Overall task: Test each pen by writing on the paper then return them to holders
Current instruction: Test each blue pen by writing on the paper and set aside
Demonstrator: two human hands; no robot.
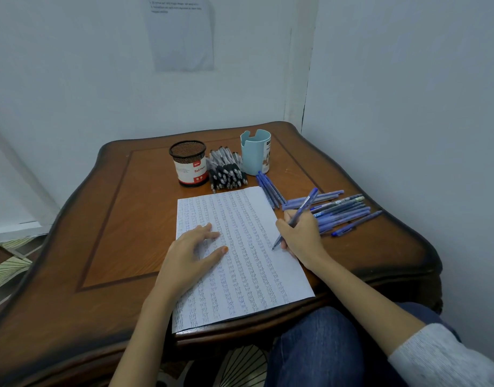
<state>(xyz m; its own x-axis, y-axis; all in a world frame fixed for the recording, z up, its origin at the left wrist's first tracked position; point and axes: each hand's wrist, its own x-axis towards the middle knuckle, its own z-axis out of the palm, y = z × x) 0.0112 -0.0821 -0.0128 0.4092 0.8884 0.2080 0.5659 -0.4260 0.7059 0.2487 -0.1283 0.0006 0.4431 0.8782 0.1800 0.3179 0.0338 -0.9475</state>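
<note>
The right arm wears a light grey sleeve (pixel 446 358) of soft, fine knit. It covers the arm at the near right corner and ends in a plain edge. From there to the right hand (pixel 301 233) the forearm is uncovered. The left forearm is uncovered all the way to the left hand (pixel 190 255), whose thumbnail (pixel 225 248) looks orange-tinted. Dark blue denim jeans (pixel 318 347) cover the legs, near and right of the middle.

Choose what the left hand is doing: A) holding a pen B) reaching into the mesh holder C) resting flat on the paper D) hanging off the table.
C: the left hand rests with straight fingers on the paper, while the right hand grips the blue pen.
</note>
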